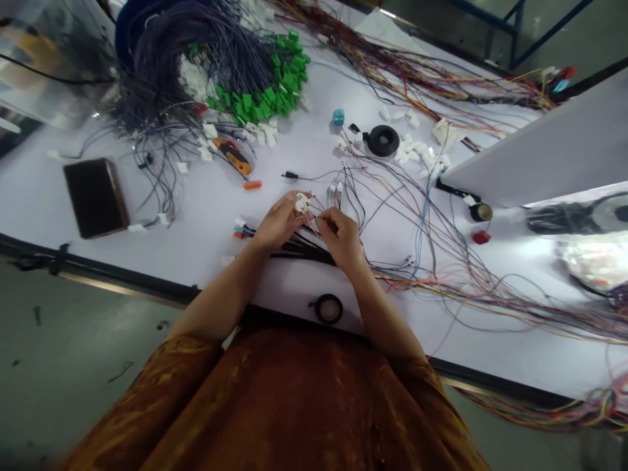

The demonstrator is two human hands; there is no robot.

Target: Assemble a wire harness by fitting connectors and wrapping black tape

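Pale and smooth, the tabletop is spread out under the camera I look through. With 12 o'clock straight ahead from my hands, a ring of black tape lies close by at 6 o'clock. A dark wire bundle runs just behind my hands. My left hand grips a small white plug in its fingers. My right hand has its fingertips pinched on a thin wire, right beside the plug.

Lots of loose wires spread from 2 to 4 o'clock and crowd the space by my right hand. A black plug lies near, at 11 o'clock. At 10 o'clock I see an orange bit, then an orange and black tool. A flat dark thing sits at 9 o'clock, and a red block at 3 o'clock.

Farther out, a black ring lies between 1 and 2 o'clock, next to white bits. A blue block is near 12 o'clock. Green plugs make a big pile at 11 o'clock. A tall white board blocks the way between 2 and 3 o'clock. Red and yellow wires stretch across the far side at 1 o'clock.
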